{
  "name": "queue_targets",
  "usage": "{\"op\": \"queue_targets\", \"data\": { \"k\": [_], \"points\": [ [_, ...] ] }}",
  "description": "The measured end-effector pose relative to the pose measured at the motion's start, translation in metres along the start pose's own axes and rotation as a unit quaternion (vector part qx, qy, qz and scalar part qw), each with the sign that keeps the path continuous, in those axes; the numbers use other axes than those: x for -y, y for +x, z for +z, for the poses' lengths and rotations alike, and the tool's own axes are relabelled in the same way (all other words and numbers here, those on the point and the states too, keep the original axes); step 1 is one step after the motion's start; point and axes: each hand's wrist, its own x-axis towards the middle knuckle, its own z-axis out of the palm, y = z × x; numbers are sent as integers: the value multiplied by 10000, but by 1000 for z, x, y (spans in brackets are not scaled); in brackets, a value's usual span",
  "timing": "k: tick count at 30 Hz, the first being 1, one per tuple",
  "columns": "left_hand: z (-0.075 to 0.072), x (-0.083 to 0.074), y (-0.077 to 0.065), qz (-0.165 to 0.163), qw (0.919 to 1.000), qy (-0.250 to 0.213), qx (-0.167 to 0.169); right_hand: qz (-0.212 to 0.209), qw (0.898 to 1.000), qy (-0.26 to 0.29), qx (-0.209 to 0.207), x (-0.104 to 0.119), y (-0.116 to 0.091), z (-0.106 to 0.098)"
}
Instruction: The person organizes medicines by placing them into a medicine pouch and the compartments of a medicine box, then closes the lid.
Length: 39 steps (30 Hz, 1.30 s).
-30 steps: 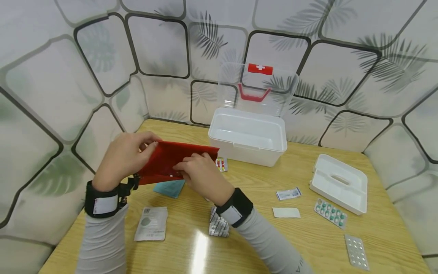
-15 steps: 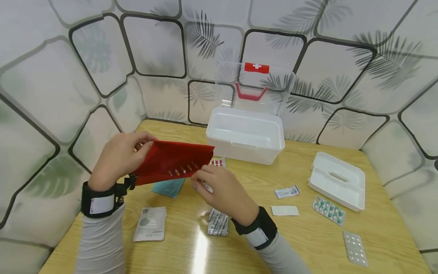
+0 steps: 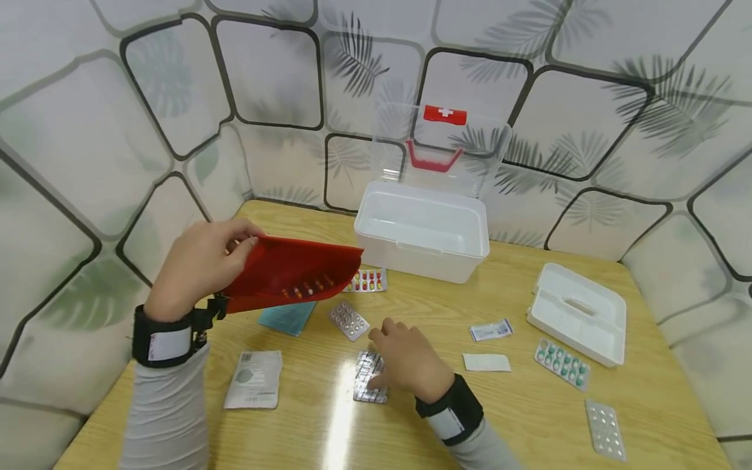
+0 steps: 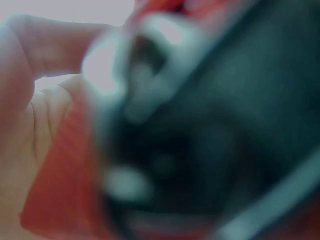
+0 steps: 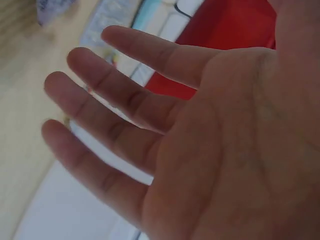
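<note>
My left hand (image 3: 205, 264) pinches the upper left corner of a red pouch (image 3: 276, 261) between thumb and fingers, holding it up off the table. A short row of small orange and pale spots (image 3: 308, 288) shows inside the pouch. In the left wrist view a dark blur hides most of the scene, with the red pouch (image 4: 60, 195) beside the palm. My right hand (image 3: 411, 359) hovers over a silver foil blister pack (image 3: 364, 372), overlapping its right side. Its fingers (image 5: 110, 130) are spread and relaxed in the right wrist view, with nothing in them.
An open white first-aid box (image 3: 423, 254) stands at the back, its clear lid raised. Right lie a white tray (image 3: 581, 313), a green capsule blister (image 3: 562, 362), a silver blister (image 3: 605, 429) and small packets. A red-yellow blister (image 3: 370, 280), teal packet (image 3: 288, 318) and white sachet (image 3: 254, 380) lie left of centre.
My right hand has come out of the red pouch and moved down and right to the silver foil blister pack. My left hand keeps holding the pouch, hardly moved.
</note>
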Motion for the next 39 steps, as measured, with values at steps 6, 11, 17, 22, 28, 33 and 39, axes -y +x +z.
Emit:
{"op": "queue_targets", "data": {
  "k": [6, 11, 17, 22, 28, 33, 39],
  "points": [
    [-1, 1, 0, -1, 10000, 1, -19, -104, 9998, 9, 167, 3, 9, 15],
    [-3, 3, 2, 117, 9999, 40, -63, -237, 9996, 72, 127, 6, 13, 21],
    [-4, 4, 1, 118, 9999, 44, -67, -314, 9992, 231, 71, 8, 14, 22],
    [-2, 4, 2, 196, 9997, -9, -133, -454, 9981, 404, -35, 7, 15, 22],
    [1, 3, 1, 85, 10000, -21, 44, -633, 9929, 1000, -80, 3, 13, 21],
    [2, 1, 0, 94, 9999, -10, 111, -695, 9870, 1447, -57, 1, 12, 16],
    [3, -2, 3, 171, 9998, -3, 109, -968, 9848, 1434, -134, -2, 11, 11]
  ]
}}
